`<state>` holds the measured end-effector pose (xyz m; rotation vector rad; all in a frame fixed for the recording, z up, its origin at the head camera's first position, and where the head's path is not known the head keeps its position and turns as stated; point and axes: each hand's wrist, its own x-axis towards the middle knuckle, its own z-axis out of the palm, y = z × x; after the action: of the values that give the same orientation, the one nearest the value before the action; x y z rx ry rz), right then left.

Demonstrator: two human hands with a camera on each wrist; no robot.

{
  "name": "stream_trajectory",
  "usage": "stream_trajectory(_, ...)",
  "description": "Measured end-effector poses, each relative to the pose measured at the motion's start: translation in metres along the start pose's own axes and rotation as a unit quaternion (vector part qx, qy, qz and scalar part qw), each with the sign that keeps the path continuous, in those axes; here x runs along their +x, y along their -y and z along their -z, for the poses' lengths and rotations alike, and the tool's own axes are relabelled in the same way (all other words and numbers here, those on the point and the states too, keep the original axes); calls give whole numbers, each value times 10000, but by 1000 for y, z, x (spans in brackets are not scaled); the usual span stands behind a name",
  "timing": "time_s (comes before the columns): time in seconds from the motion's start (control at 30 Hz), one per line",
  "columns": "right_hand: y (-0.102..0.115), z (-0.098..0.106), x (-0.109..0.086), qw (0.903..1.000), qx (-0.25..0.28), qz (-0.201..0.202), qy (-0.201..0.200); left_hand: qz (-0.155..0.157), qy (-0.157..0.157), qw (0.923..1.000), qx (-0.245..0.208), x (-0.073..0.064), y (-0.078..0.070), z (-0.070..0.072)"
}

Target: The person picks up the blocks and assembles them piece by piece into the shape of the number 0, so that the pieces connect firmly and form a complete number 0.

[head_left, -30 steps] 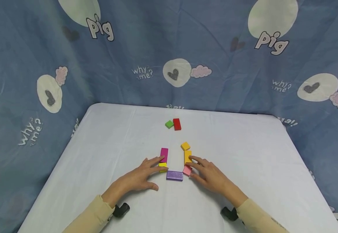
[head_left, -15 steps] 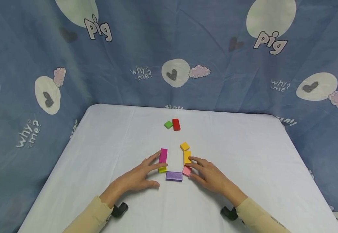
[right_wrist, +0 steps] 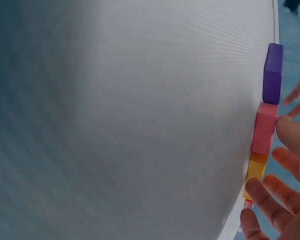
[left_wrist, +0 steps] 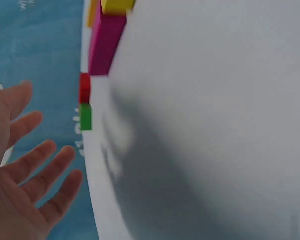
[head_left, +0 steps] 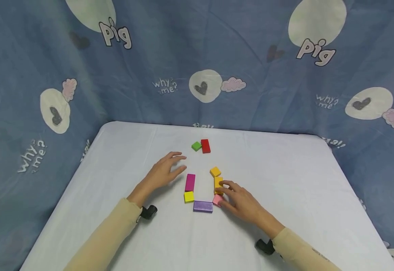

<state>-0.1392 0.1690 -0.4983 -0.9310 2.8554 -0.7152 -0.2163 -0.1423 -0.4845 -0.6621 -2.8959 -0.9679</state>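
Observation:
My left hand (head_left: 163, 171) is raised over the cloth, fingers spread, up and left of the magenta block (head_left: 190, 182); it holds nothing. In the left wrist view its fingers (left_wrist: 45, 160) stand apart from every block. A yellow block (head_left: 188, 197) adjoins the magenta one, and a purple block (head_left: 202, 206) lies beside them in front. My right hand (head_left: 242, 203) has its loosely bent fingertips at the long orange block (head_left: 218, 184) and its thumb by the pink block (head_left: 217, 199). A small orange block (head_left: 215, 171) sits at the long one's far end.
Farther back on the white-covered table (head_left: 278, 165) lie a green block (head_left: 196, 146) and a red block (head_left: 205, 146), side by side. A blue printed curtain (head_left: 251, 105) hangs behind and around the table.
My left hand has left the magenta and yellow blocks and moved away from me, toward the back of the table. My right hand has stayed by the orange and pink blocks.

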Motion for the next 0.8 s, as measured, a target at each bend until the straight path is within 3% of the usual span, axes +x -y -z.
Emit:
stream_trajectory(0.1, 0, -1, -1, 9999, 27, -66, 105, 93, -17, 9996, 263, 23, 2, -5)
stream_trajectory(0.27, 0, 0, 0, 9998, 58, -129, 148, -25, 340, 9969, 713, 55, -3, -12)
stream_trajectory(0.43, 0, 2, 1, 9997, 90, -140, 150, -120, 691, 9899, 1229, 78, -5, -20)
stream_trajectory(0.67, -1, 3, 0, 9996, 121, -124, 202, 5, 874, 9842, 1542, 92, -1, -31)
stream_trajectory(0.8, -1, 5, 0, 9997, 92, -101, 189, 118, 775, 9844, 1573, 94, -1, -36)
